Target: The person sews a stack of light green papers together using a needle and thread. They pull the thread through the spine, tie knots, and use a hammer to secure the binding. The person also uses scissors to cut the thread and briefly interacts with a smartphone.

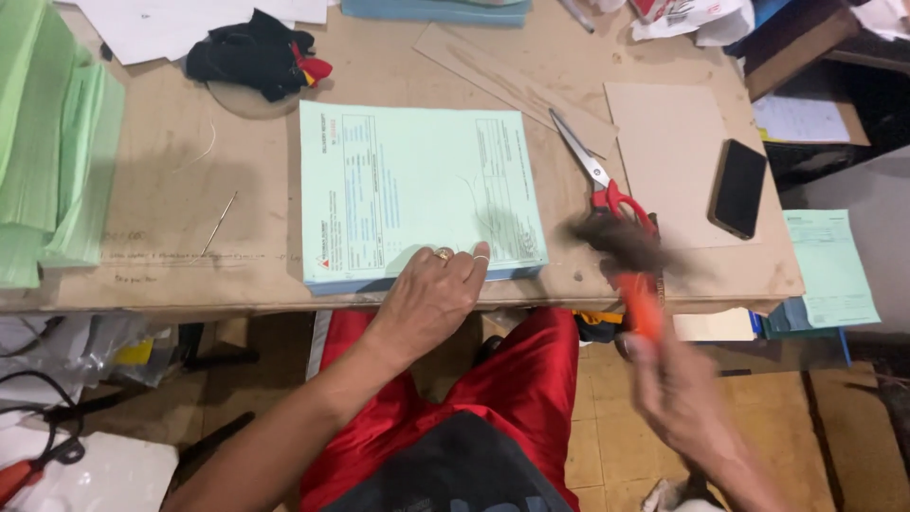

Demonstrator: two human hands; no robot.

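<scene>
Our left hand [431,294] presses flat, fingers spread, on the near edge of the pale green form pad [422,194]. Right of the pad, our right hand [687,398] grips a blurred orange-handled hammer [630,261] (head over the scissors [607,185]); a stray swing could hit our fingers.

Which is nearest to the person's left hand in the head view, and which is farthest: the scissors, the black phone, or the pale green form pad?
From the left hand:
1. Pale green form pad: under the fingertips, at the table's near edge.
2. Scissors: to the right of the pad, red handles toward the person.
3. Black phone: farther right, beside a sheet of cardboard.
</scene>
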